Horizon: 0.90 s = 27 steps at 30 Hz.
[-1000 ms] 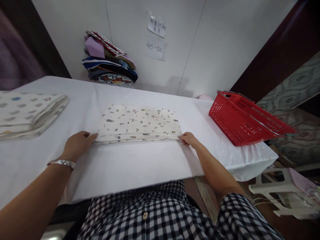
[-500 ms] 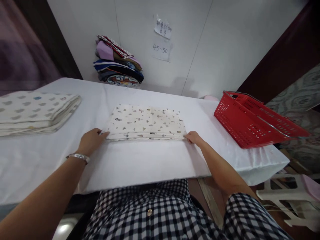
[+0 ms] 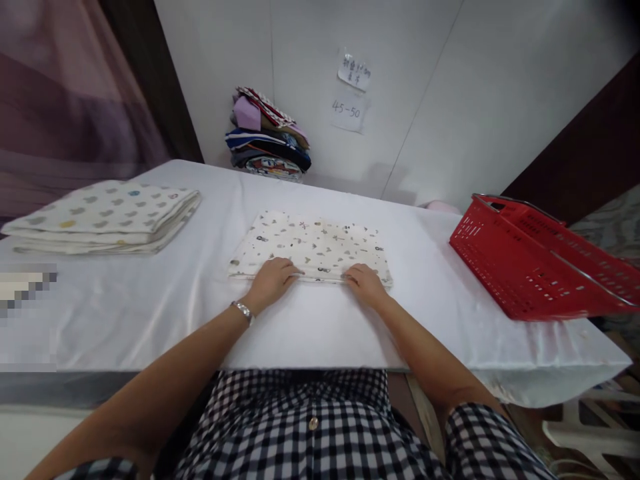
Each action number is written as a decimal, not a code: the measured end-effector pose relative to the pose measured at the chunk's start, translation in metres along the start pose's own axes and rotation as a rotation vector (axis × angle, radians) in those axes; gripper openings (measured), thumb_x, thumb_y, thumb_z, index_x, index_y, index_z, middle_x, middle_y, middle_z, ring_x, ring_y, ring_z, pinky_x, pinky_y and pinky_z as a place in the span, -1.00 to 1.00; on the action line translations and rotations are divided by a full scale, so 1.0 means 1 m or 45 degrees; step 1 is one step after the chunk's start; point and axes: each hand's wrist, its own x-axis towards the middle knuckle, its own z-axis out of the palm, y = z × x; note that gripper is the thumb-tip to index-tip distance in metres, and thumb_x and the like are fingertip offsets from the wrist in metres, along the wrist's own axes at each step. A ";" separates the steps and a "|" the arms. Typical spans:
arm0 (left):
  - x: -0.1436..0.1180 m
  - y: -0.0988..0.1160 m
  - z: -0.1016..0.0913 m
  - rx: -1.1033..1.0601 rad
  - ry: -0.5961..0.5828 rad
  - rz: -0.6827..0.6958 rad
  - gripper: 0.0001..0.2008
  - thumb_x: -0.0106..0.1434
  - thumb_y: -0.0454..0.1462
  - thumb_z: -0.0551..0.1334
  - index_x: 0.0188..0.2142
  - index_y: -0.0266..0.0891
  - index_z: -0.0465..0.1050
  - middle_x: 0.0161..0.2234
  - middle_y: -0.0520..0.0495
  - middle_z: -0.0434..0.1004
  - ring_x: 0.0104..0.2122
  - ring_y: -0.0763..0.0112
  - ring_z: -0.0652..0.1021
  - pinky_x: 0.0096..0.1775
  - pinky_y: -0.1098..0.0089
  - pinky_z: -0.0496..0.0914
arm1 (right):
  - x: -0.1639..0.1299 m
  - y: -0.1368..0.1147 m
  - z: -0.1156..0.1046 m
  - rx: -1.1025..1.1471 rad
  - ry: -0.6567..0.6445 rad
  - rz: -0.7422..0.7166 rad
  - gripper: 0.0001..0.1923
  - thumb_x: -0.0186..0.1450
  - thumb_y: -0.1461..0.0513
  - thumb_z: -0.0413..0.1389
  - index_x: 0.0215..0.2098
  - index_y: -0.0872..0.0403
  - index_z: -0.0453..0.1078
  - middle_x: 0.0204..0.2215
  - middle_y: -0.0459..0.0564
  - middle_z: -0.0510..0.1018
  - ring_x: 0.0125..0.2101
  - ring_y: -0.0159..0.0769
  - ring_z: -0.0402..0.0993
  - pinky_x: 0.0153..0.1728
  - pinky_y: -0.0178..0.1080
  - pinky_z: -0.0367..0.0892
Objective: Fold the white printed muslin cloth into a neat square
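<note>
My left hand (image 3: pixel 273 283), my right hand (image 3: pixel 365 283), backs up, touching the near edge of a folded oblong white grey-patterned cloth (image 3: pixel 320 243), can't tell if fingers pinch

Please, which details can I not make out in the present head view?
In the head view:
Patterned cloth: parts of its front edge hidden by the left hand and the right hand.
Red basket: right end cut off by the picture's edge.
Upper paper sign: writing too small and blurred.
Pale item at the left edge: blurred by pixelation.
</note>
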 end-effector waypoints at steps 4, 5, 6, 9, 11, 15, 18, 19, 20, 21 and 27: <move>0.004 0.000 0.006 -0.061 -0.014 -0.007 -0.73 0.33 -0.20 0.04 -0.21 -0.17 0.50 -0.23 -0.10 0.51 -0.22 0.27 0.44 -0.16 0.22 0.32 | 0.004 0.003 0.004 -0.075 -0.082 -0.015 -0.79 0.31 0.29 0.05 -0.13 0.07 0.45 -0.17 0.01 0.50 -0.18 -0.25 0.32 -0.14 -0.23 0.19; 0.004 -0.001 0.006 -0.080 -0.017 -0.002 -0.73 0.33 -0.19 0.04 -0.20 -0.17 0.50 -0.23 -0.10 0.51 -0.22 0.27 0.45 -0.15 0.22 0.32 | 0.004 0.004 0.004 -0.095 -0.098 -0.019 -0.79 0.31 0.28 0.04 -0.12 0.06 0.45 -0.17 0.01 0.50 -0.18 -0.24 0.32 -0.15 -0.23 0.18; 0.004 -0.002 0.006 -0.098 -0.019 0.003 -0.73 0.33 -0.19 0.03 -0.20 -0.17 0.50 -0.23 -0.10 0.51 -0.22 0.27 0.45 -0.15 0.23 0.32 | 0.003 0.005 0.003 -0.114 -0.108 -0.020 -0.79 0.33 0.27 0.03 -0.12 0.05 0.45 -0.17 0.01 0.50 -0.18 -0.24 0.32 -0.16 -0.23 0.17; 0.004 -0.005 0.005 -0.130 -0.011 -0.004 -0.72 0.33 -0.16 0.04 -0.20 -0.20 0.48 -0.24 -0.10 0.51 -0.22 0.27 0.44 -0.15 0.23 0.32 | 0.000 0.005 0.005 -0.165 -0.094 -0.016 -0.77 0.35 0.25 -0.01 -0.11 0.04 0.45 -0.17 0.02 0.50 -0.18 -0.24 0.32 -0.18 -0.22 0.13; 0.004 -0.005 0.004 -0.123 -0.014 -0.013 -0.72 0.34 -0.15 0.04 -0.21 -0.20 0.47 -0.26 -0.10 0.51 -0.23 0.28 0.44 -0.16 0.24 0.32 | -0.001 0.006 0.008 -0.187 -0.056 -0.018 -0.76 0.37 0.24 -0.03 -0.11 0.04 0.45 -0.18 0.03 0.50 -0.19 -0.24 0.32 -0.19 -0.22 0.11; 0.006 -0.003 0.003 -0.043 -0.066 0.021 -0.73 0.34 -0.18 0.04 -0.20 -0.22 0.48 -0.22 -0.12 0.50 -0.19 0.25 0.43 -0.16 0.23 0.31 | -0.004 0.009 0.015 -0.201 0.022 -0.046 -0.74 0.39 0.25 -0.07 -0.18 0.06 0.47 -0.21 0.05 0.50 -0.23 -0.25 0.31 -0.20 -0.21 0.10; 0.007 -0.001 0.000 0.007 -0.121 0.043 -0.72 0.34 -0.19 0.04 -0.21 -0.20 0.50 -0.21 -0.12 0.50 -0.19 0.25 0.43 -0.16 0.22 0.29 | -0.006 0.012 0.019 -0.176 0.069 -0.055 -0.73 0.37 0.28 -0.06 -0.18 0.06 0.48 -0.22 0.06 0.50 -0.23 -0.24 0.32 -0.18 -0.20 0.11; 0.007 0.000 -0.001 0.016 -0.130 0.045 -0.71 0.34 -0.20 0.03 -0.23 -0.20 0.51 -0.23 -0.12 0.50 -0.20 0.26 0.43 -0.16 0.22 0.29 | -0.007 0.013 0.020 -0.163 0.080 -0.054 -0.73 0.37 0.28 -0.06 -0.18 0.06 0.48 -0.22 0.06 0.50 -0.22 -0.24 0.32 -0.17 -0.19 0.12; 0.007 0.002 -0.002 0.023 -0.133 0.046 -0.70 0.35 -0.20 0.01 -0.25 -0.20 0.52 -0.25 -0.12 0.50 -0.22 0.26 0.43 -0.17 0.23 0.29 | -0.008 0.013 0.021 -0.147 0.089 -0.052 -0.73 0.37 0.28 -0.07 -0.17 0.06 0.48 -0.21 0.06 0.50 -0.21 -0.23 0.33 -0.17 -0.19 0.14; 0.006 0.003 -0.002 0.030 -0.129 0.045 -0.68 0.36 -0.20 0.00 -0.27 -0.20 0.53 -0.26 -0.12 0.50 -0.23 0.27 0.42 -0.18 0.23 0.29 | -0.009 0.014 0.021 -0.127 0.095 -0.053 -0.73 0.38 0.28 -0.07 -0.16 0.06 0.49 -0.21 0.07 0.50 -0.20 -0.23 0.33 -0.17 -0.19 0.16; 0.000 0.004 -0.002 0.021 -0.102 0.015 -0.65 0.36 -0.18 -0.04 -0.23 -0.18 0.51 -0.22 -0.12 0.51 -0.19 0.26 0.44 -0.15 0.21 0.31 | -0.014 0.013 0.019 0.006 0.117 -0.090 -0.71 0.38 0.24 -0.08 -0.08 0.04 0.46 -0.16 0.08 0.50 -0.13 -0.20 0.35 -0.09 -0.14 0.26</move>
